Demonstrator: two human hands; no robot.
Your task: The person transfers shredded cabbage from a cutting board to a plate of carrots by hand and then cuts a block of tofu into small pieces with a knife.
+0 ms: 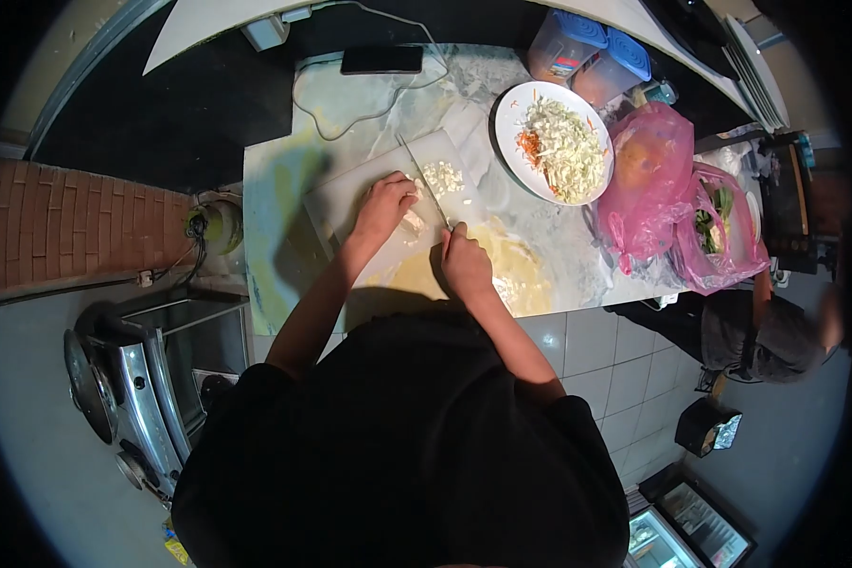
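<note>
A white cutting board [336, 199] lies on the table under both hands. My right hand [466, 265] is closed round the handle of a knife [422, 177], its long blade pointing away from me across the board. My left hand [386, 206], fingers curled, holds down a pale piece of food [413, 222] just left of the blade; its kind is hard to tell. Small pale diced pieces [443, 177] lie on the board right of the blade. Beyond, a white plate [507, 142] carries shredded cabbage [570, 147] and shredded carrot [528, 148].
Pink plastic bags [646, 156] sit at the table's right, one with greens inside. Blue-lidded containers [566, 47] stand at the back, near a phone [381, 60] and a cable [360, 120]. Another person [762, 331] is at the right. A stove [147, 398] stands at the left.
</note>
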